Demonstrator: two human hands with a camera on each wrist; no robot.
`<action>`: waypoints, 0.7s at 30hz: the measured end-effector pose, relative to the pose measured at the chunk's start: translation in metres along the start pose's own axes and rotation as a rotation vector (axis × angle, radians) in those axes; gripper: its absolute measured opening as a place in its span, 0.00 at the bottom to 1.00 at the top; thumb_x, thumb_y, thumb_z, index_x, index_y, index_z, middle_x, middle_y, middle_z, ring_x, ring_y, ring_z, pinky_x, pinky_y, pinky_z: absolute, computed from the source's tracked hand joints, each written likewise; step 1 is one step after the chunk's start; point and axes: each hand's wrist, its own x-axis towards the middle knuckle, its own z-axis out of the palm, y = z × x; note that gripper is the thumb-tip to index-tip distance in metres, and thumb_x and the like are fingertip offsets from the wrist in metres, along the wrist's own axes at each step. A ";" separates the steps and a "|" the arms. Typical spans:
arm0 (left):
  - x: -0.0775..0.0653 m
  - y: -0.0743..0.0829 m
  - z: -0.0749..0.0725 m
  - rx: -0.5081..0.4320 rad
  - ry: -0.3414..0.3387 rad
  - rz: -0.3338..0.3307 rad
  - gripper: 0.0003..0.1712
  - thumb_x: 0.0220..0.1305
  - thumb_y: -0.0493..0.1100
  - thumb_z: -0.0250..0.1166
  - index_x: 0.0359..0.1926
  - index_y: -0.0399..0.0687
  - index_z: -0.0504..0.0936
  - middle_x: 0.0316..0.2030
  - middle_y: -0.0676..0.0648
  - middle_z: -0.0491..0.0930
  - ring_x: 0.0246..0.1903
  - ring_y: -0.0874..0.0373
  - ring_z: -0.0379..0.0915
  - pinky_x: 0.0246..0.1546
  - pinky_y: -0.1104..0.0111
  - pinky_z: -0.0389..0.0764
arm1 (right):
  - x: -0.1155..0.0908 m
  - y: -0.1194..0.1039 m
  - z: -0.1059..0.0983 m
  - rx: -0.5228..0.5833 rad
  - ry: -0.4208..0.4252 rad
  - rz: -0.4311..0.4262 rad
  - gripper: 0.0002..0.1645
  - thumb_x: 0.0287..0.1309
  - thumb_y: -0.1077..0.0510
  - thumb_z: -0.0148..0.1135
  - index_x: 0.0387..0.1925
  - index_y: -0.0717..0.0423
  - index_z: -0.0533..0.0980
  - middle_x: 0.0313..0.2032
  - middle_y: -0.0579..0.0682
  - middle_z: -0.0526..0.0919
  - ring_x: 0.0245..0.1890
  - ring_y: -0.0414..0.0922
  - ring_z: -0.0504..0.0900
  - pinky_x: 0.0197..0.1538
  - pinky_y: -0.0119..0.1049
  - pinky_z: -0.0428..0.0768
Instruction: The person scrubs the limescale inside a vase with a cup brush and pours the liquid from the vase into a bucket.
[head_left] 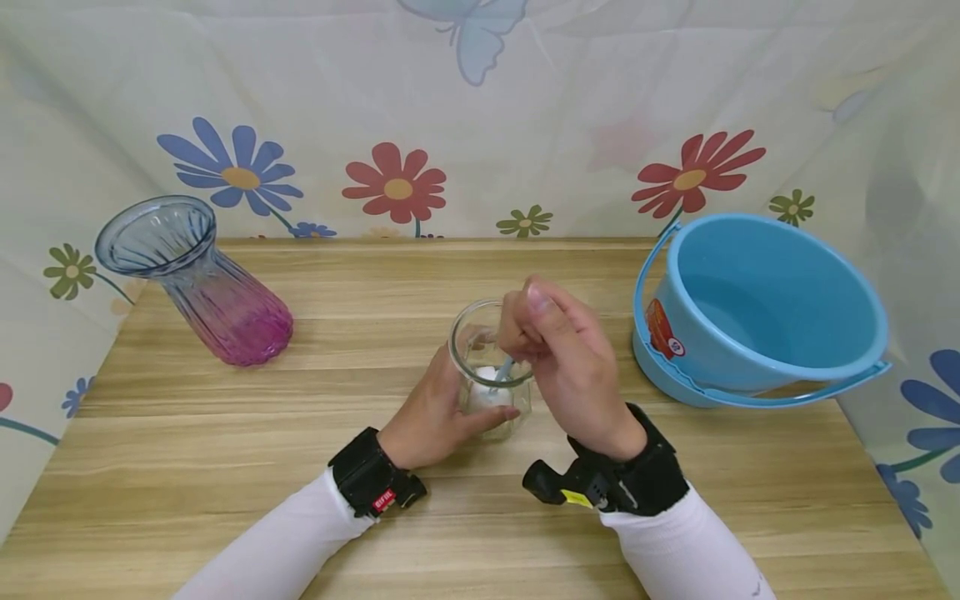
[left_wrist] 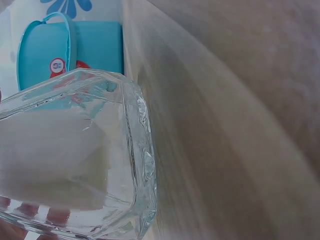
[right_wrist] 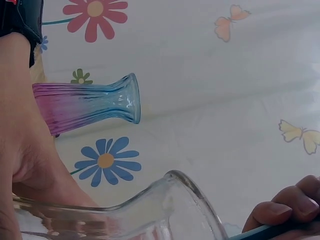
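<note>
A clear glass jar (head_left: 498,430) with a wide round rim tilts in my left hand (head_left: 427,417), whose fingers and thumb wrap its side. My right hand (head_left: 566,358), curled above the jar's mouth, grips the light-blue handle (head_left: 506,367) of a sponge brush. The brush's white sponge head (left_wrist: 55,160) is down inside the jar, seen through the glass in the left wrist view. In the right wrist view the handle (right_wrist: 272,230) runs from the rim to my right fingertips. My palm hides the handle's upper end.
On the left of the wooden table (head_left: 360,292) stands a ribbed glass vase (head_left: 225,292), blue above and pink below. A light-blue bucket (head_left: 750,350) with its handle lowered stands at the right. Behind hangs a flowered cloth (head_left: 570,100).
</note>
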 end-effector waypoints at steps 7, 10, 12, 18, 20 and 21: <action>0.000 0.001 0.000 -0.015 -0.007 -0.019 0.58 0.56 0.51 0.80 0.77 0.54 0.52 0.69 0.48 0.66 0.66 0.55 0.68 0.71 0.59 0.71 | 0.001 -0.001 0.000 0.019 0.045 -0.067 0.25 0.83 0.52 0.37 0.25 0.57 0.55 0.23 0.48 0.54 0.24 0.45 0.56 0.33 0.37 0.55; -0.001 0.001 0.000 -0.003 -0.007 -0.026 0.57 0.57 0.52 0.80 0.77 0.52 0.53 0.68 0.50 0.65 0.66 0.59 0.68 0.71 0.60 0.72 | 0.001 0.001 0.000 0.009 0.051 -0.094 0.26 0.83 0.51 0.39 0.25 0.58 0.55 0.22 0.48 0.54 0.24 0.45 0.57 0.33 0.37 0.55; -0.001 0.000 0.000 -0.002 -0.008 -0.014 0.56 0.57 0.51 0.80 0.76 0.52 0.54 0.68 0.51 0.65 0.65 0.59 0.68 0.71 0.60 0.72 | 0.002 0.003 0.001 -0.005 0.059 -0.116 0.26 0.83 0.50 0.40 0.25 0.58 0.55 0.22 0.49 0.55 0.24 0.45 0.57 0.32 0.37 0.55; 0.001 -0.001 0.001 0.021 -0.007 0.032 0.54 0.57 0.51 0.80 0.75 0.54 0.55 0.68 0.51 0.66 0.66 0.59 0.67 0.71 0.61 0.72 | 0.002 0.008 0.002 -0.069 0.077 -0.160 0.26 0.82 0.53 0.41 0.24 0.60 0.57 0.21 0.49 0.56 0.23 0.44 0.57 0.30 0.35 0.56; 0.001 -0.001 0.001 0.027 -0.004 0.035 0.55 0.57 0.51 0.80 0.76 0.53 0.55 0.68 0.51 0.66 0.66 0.60 0.67 0.70 0.61 0.72 | 0.003 0.008 0.002 -0.099 0.077 -0.156 0.25 0.82 0.54 0.41 0.25 0.61 0.57 0.22 0.49 0.56 0.23 0.44 0.57 0.30 0.35 0.56; 0.001 -0.001 0.001 0.029 -0.003 0.035 0.55 0.57 0.51 0.80 0.76 0.54 0.54 0.68 0.51 0.66 0.65 0.60 0.67 0.71 0.61 0.72 | 0.002 0.008 0.002 -0.116 0.077 -0.153 0.24 0.82 0.56 0.40 0.25 0.61 0.58 0.22 0.49 0.57 0.23 0.44 0.58 0.30 0.35 0.56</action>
